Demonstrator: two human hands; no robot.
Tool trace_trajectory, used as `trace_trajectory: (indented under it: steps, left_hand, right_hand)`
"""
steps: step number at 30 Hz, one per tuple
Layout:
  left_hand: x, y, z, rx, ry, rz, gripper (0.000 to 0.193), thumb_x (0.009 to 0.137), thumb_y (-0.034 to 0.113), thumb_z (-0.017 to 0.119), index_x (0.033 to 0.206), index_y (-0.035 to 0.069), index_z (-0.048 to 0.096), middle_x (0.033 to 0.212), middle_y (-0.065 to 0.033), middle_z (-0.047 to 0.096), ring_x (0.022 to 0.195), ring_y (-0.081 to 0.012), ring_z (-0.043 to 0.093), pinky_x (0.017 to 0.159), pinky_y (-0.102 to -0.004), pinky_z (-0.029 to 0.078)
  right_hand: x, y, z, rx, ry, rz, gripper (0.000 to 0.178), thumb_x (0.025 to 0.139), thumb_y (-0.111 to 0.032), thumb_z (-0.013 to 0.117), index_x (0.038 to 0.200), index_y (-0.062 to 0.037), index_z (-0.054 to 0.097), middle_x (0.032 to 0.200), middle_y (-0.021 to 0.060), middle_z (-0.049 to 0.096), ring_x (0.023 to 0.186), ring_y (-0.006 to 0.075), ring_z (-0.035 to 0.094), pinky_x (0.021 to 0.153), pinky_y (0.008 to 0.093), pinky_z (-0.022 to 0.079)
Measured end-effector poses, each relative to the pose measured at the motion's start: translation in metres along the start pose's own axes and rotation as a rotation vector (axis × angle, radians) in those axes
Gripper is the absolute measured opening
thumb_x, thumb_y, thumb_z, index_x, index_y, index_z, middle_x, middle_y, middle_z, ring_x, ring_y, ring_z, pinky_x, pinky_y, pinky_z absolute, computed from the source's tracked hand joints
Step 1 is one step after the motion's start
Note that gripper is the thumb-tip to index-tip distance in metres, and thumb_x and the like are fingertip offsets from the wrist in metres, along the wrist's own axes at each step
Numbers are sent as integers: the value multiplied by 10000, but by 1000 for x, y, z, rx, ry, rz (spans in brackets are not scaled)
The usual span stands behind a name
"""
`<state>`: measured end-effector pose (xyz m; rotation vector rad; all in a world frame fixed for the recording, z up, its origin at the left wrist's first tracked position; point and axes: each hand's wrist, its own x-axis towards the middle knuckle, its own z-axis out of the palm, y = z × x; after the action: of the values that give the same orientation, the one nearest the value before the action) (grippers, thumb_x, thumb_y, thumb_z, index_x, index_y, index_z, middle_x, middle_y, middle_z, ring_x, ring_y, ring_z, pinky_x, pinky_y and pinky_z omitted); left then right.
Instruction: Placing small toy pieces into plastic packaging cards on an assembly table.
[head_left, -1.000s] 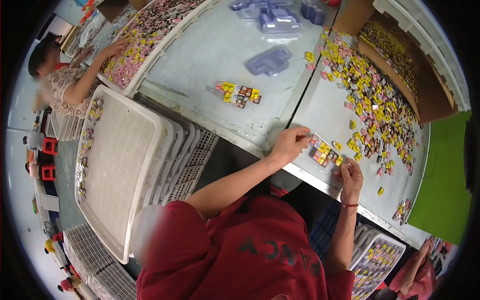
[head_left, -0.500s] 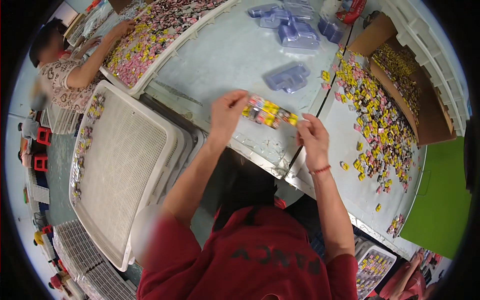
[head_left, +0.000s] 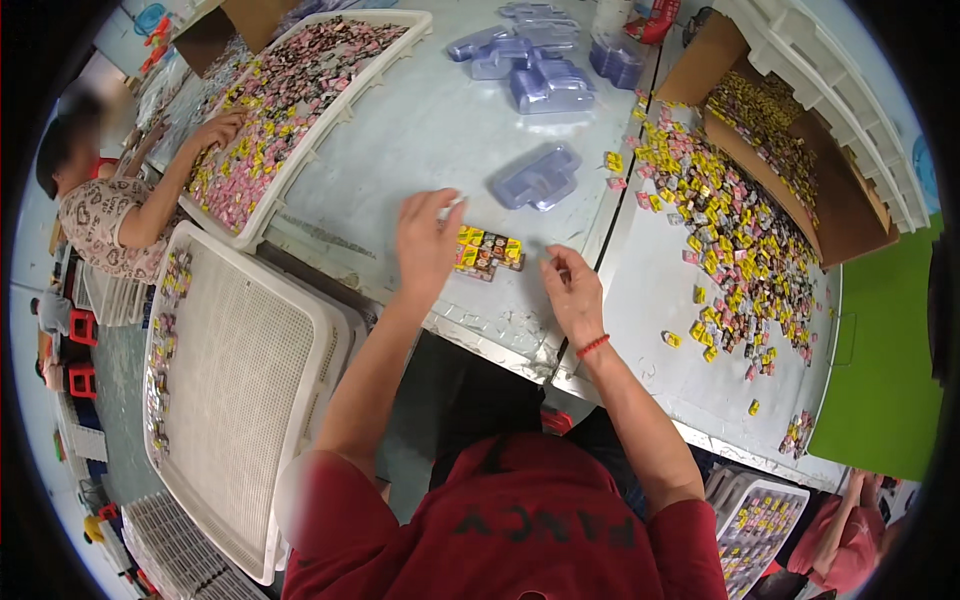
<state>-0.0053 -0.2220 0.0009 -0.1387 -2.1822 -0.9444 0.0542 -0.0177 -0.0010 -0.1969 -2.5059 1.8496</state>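
A block of small wrapped pieces (head_left: 488, 252), yellow, orange and dark, lies flat on the grey table in front of me. My left hand (head_left: 428, 245) is over its left end and hides part of it; the fingers are loosely bent, slightly blurred, and seem to grip nothing. To the right of the block, with a small gap, my right hand (head_left: 575, 295) hovers with fingers half curled and apart, holding nothing. Beyond the block lies a clear bluish plastic mould (head_left: 537, 178) with stepped compartments.
More clear moulds (head_left: 550, 85) are stacked at the back. Loose wrapped pieces (head_left: 740, 240) spill from a cardboard box (head_left: 855, 215) on the right. At left stand a perforated white tray (head_left: 235, 390) and a co-worker (head_left: 120, 215) reaching into a piece-filled tray (head_left: 345, 100).
Both hands have come off the block they held between them by its ends; it now rests on the table. The right hand has drawn away from it. The whole view has shifted slightly.
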Motion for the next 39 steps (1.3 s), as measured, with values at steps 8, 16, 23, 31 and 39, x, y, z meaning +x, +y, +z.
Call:
trace_trajectory:
  steps: [8, 16, 23, 31, 39]
  left_hand:
    - [30, 37, 104, 299, -586, 277, 268, 674, 208, 785, 866, 53, 678, 909, -140, 632, 915, -341, 586, 797, -429, 472]
    - [36, 43, 114, 238, -653, 168, 266, 692, 277, 767, 783, 44, 676, 766, -137, 640, 811, -345, 605, 738, -425, 490]
    - [32, 20, 115, 188, -552, 299, 246, 764, 280, 721, 735, 40, 676, 770, -127, 659, 768, -351, 587, 698, -432, 481]
    - [50, 24, 106, -5, -687, 227, 132, 812, 202, 656, 793, 81, 705, 809, -111, 671, 786, -313, 606, 721, -414, 478]
    - [57, 26, 102, -124, -734, 227, 84, 781, 117, 688, 804, 36, 691, 784, -120, 664, 767, -312, 596, 715, -395, 474]
  right_hand:
    - [-68, 32, -35, -159, 50, -155, 209, 865, -93, 633, 1056, -11, 633, 820, 88, 643, 681, 146, 604, 642, 279, 497]
    - [-83, 46, -70, -135, 12, -166, 176, 870, -76, 619, 1037, -22, 640, 865, 115, 666, 724, 190, 641, 666, 293, 508]
    - [-50, 38, -80, -63, -98, -129, 188, 874, -70, 609, 1049, -8, 638, 857, 111, 668, 737, 143, 623, 676, 270, 500]
    - [123, 25, -88, -743, 317, -565, 288, 805, -185, 683, 1063, -75, 614, 1207, 149, 542, 1160, 369, 460, 950, 445, 390]
    - [198, 39, -84, -1162, 317, -453, 487, 870, -452, 545, 1200, -95, 576, 1304, 128, 479, 1261, 370, 365, 1043, 589, 231]
